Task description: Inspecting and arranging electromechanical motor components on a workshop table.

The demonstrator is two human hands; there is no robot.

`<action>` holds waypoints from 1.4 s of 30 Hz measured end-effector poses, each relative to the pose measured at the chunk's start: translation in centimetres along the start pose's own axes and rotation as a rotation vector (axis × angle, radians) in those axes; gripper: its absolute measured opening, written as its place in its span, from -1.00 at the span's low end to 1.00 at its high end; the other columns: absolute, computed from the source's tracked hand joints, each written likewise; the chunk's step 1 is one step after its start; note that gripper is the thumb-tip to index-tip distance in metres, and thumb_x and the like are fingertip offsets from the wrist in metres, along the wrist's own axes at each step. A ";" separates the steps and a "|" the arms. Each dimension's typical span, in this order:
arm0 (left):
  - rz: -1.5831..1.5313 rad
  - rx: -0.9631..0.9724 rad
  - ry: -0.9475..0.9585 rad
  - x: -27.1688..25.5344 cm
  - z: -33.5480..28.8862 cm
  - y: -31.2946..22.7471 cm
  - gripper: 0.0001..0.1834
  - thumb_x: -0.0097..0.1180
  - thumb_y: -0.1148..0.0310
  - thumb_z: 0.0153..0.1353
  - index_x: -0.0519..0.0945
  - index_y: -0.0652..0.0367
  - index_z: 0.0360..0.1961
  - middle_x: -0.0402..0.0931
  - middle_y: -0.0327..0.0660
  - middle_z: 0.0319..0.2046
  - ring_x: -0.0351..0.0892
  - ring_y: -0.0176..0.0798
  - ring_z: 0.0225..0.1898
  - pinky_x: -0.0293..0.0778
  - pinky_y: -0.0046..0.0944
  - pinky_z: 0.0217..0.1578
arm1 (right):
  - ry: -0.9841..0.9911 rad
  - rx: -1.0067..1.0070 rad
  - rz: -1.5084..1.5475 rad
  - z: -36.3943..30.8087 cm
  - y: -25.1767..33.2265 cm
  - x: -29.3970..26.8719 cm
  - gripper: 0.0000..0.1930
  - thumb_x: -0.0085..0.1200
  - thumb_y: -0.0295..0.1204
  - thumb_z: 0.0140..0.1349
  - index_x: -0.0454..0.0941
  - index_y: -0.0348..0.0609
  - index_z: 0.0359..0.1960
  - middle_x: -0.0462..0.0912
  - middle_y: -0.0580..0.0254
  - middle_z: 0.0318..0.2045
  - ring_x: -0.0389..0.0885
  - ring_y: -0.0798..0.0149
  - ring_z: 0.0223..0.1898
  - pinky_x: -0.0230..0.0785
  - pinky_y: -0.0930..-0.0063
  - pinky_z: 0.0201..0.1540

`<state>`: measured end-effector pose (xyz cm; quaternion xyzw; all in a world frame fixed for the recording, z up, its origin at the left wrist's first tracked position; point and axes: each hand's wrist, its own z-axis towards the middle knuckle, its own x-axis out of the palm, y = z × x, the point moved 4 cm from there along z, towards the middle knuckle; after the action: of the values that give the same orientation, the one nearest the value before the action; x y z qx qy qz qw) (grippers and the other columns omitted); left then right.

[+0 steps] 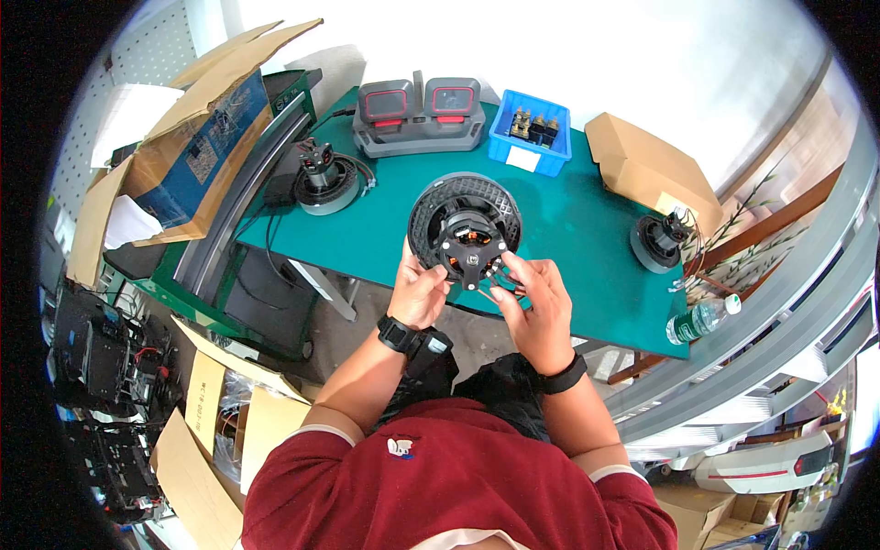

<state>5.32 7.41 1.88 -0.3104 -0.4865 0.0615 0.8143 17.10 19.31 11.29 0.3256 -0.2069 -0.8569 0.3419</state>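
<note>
A round black motor assembly [472, 240] with a latticed outer ring and a three-armed bracket is in front of me, above the table's near edge. My left hand [420, 291] grips its lower left side, thumb beside the bracket. At its lower right, thin wires [496, 271] come out, and the thumb and forefinger of my right hand [537, 307] close around them; the fingertips partly hide the wires. Two similar motor units rest on the green table [385, 215]: one [325, 181] at the left, one [659, 240] at the right.
A grey double battery charger [419, 128] and a blue bin [529, 156] of small black-and-brass parts stand at the back. A cardboard piece [646, 165] and a plastic bottle [701, 319] are on the right. Open cartons [197, 156] stand at the left, a metal ladder-like frame [779, 302] at the right.
</note>
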 end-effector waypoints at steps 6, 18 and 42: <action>0.036 0.034 -0.025 -0.3 0.0 -0.2 -0.39 0.09 0.59 0.04 0.20 0.14 0.14 0.36 -0.15 0.03 0.41 -0.20 0.02 0.39 -0.19 -0.02 | 0.013 -0.035 -0.016 -0.4 1.1 -0.2 -0.50 0.22 -0.62 -0.13 0.45 -0.15 -0.05 0.45 0.12 -0.42 0.45 0.19 -0.42 0.34 0.44 -0.38; 0.041 0.015 0.040 1.2 -0.5 -1.0 -0.27 0.09 0.57 0.07 0.06 0.06 0.25 0.23 -0.19 0.15 0.27 -0.22 0.14 0.27 -0.19 0.09 | 0.012 -0.084 -0.049 -0.3 2.2 -0.7 -0.51 0.22 -0.60 -0.12 0.44 -0.18 -0.05 0.47 0.10 -0.41 0.46 0.17 -0.42 0.35 0.41 -0.37; 0.170 0.114 -0.062 4.8 -2.1 -4.0 -0.25 -0.08 0.72 0.00 0.03 0.16 0.26 0.24 -0.18 0.11 0.29 -0.30 0.10 0.33 -0.28 0.03 | 0.171 -0.027 -0.204 1.5 4.2 -2.7 -0.30 0.18 -0.56 -0.07 0.22 -0.16 0.19 0.37 0.05 -0.41 0.39 0.06 -0.39 0.31 0.31 -0.34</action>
<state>8.79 5.20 7.06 -0.3019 -0.4789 0.1674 0.8071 19.36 18.60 15.88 0.4121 -0.1311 -0.8591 0.2736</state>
